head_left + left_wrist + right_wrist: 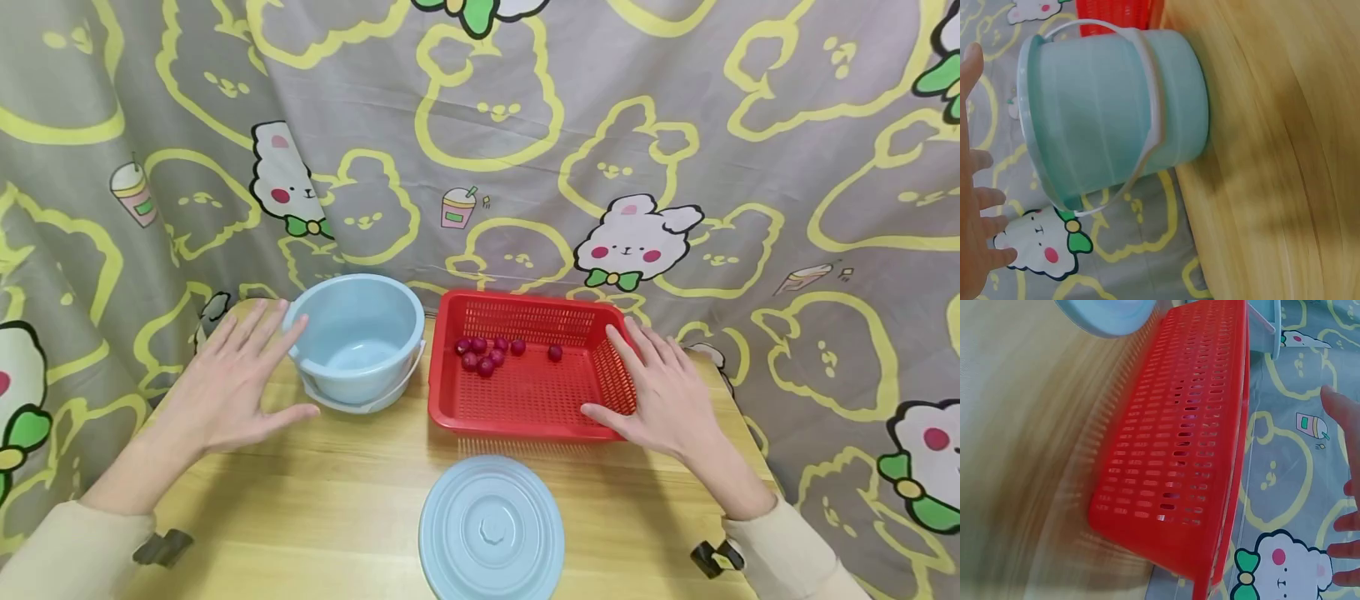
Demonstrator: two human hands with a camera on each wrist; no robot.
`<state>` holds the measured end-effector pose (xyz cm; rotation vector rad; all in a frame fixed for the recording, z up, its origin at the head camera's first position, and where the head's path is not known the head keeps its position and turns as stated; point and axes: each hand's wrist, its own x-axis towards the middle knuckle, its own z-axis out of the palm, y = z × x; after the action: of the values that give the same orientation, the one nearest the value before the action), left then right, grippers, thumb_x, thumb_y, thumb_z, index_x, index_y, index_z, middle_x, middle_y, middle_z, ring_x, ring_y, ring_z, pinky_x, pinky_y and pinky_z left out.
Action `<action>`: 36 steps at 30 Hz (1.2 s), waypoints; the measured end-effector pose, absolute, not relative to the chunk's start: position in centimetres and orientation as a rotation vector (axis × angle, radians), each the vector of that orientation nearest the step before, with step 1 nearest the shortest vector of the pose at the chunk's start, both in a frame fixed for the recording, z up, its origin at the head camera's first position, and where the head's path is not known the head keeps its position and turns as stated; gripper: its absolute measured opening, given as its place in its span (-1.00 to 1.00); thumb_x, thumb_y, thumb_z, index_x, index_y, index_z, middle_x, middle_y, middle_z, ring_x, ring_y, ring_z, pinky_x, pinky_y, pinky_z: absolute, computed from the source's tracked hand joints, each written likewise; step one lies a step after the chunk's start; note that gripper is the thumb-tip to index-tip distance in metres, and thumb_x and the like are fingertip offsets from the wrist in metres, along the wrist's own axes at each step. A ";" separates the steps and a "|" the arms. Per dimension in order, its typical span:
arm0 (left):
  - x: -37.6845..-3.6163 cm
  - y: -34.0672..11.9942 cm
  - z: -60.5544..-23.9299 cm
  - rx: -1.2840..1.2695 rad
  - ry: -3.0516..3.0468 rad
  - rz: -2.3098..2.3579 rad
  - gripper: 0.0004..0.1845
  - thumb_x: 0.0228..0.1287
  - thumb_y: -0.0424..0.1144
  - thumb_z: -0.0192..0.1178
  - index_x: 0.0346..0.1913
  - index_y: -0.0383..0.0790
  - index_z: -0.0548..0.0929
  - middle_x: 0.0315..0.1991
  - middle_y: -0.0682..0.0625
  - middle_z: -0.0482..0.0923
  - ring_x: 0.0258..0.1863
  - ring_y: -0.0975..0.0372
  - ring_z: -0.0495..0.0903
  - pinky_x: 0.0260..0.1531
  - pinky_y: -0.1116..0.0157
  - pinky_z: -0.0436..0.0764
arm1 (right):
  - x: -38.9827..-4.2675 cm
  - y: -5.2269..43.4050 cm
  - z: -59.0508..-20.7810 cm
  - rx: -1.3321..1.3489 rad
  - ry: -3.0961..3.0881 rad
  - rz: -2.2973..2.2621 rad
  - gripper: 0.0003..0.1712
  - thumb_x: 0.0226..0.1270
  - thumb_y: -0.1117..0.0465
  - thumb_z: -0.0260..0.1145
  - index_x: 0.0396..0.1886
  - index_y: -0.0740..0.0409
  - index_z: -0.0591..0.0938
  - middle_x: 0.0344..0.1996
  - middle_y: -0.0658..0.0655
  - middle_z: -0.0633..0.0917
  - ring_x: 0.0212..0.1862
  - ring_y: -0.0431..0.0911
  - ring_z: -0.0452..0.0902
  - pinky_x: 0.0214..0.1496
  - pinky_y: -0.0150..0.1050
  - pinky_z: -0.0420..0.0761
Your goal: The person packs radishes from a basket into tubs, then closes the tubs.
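Note:
A light blue bucket (358,337) with a white handle stands on the wooden table (315,500), left of a red perforated basket (525,400). Several dark red round fruits (487,354) lie in the basket's far half. My left hand (232,379) hovers open just left of the bucket (1110,112), fingers spread, not clearly touching it. My right hand (660,392) is open at the basket's right wall, fingers straight by the rim and thumb near the front corner. The right wrist view shows the basket's side (1179,456) and my fingertips (1344,550) apart from it.
A round light blue lid (491,529) lies on the table in front of the basket, near the front edge. A grey curtain with rabbit and bear prints (525,142) hangs close behind the table. The table's right edge (750,433) runs just beyond my right hand.

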<state>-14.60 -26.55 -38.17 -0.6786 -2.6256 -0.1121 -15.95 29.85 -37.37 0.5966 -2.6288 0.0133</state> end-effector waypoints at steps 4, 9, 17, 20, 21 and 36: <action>-15.2 -26.8 -38.1 -0.684 -2.629 -0.128 0.24 0.07 0.64 0.19 0.67 -0.08 0.23 0.66 -0.30 0.17 0.66 -0.23 0.15 0.57 -0.28 0.19 | -17.1 29.2 -37.0 0.633 -2.657 0.021 0.28 0.02 -0.49 0.47 0.65 0.04 0.31 0.58 0.30 0.39 0.45 0.37 0.43 0.47 0.34 0.45; -16.2 -27.1 -38.2 -0.698 -2.646 -0.126 0.22 0.09 0.62 0.20 0.66 -0.11 0.24 0.65 -0.31 0.19 0.65 -0.24 0.17 0.54 -0.28 0.23 | -18.9 28.4 -36.3 0.630 -2.758 0.062 0.23 0.09 -0.48 0.46 0.65 0.02 0.31 0.58 0.26 0.40 0.48 0.35 0.42 0.41 0.37 0.50; -17.5 -27.8 -38.4 -0.716 -2.699 -0.180 0.10 0.16 0.40 0.36 0.64 -0.11 0.27 0.63 -0.33 0.22 0.62 -0.24 0.21 0.53 -0.26 0.26 | -21.4 27.5 -35.4 0.597 -2.907 0.123 0.08 0.20 -0.42 0.46 0.60 -0.01 0.38 0.44 0.26 0.55 0.33 0.31 0.57 0.15 0.37 0.67; -17.9 -28.1 -38.4 -0.713 -2.691 -0.233 0.04 0.14 0.31 0.43 0.60 -0.12 0.35 0.60 -0.32 0.28 0.57 -0.25 0.29 0.47 -0.31 0.33 | -22.5 27.4 -35.3 0.605 -2.943 0.160 0.04 0.24 -0.40 0.45 0.58 -0.01 0.41 0.40 0.26 0.58 0.28 0.29 0.62 0.11 0.39 0.68; -17.9 -28.2 -38.4 -0.713 -2.682 -0.250 0.03 0.12 0.28 0.45 0.58 -0.12 0.38 0.58 -0.32 0.31 0.54 -0.26 0.32 0.45 -0.33 0.36 | -22.8 27.4 -35.3 0.606 -2.957 0.178 0.02 0.24 -0.39 0.46 0.57 0.00 0.42 0.39 0.26 0.59 0.28 0.28 0.63 0.13 0.39 0.67; -18.3 -28.8 -38.4 -0.636 -2.712 -0.334 -0.25 0.26 0.14 0.45 0.39 -0.21 0.58 0.39 -0.25 0.52 0.38 -0.19 0.47 0.04 -0.33 0.62 | -28.0 27.7 -36.9 0.669 -3.112 0.507 -0.26 0.29 -0.06 0.55 0.37 0.19 0.62 0.20 0.30 0.75 0.23 0.22 0.69 0.23 0.20 0.70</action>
<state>-18.26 -28.77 -38.35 -0.6363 -2.7117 -0.3341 -28.01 27.73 -36.89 0.6689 -3.1120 0.5071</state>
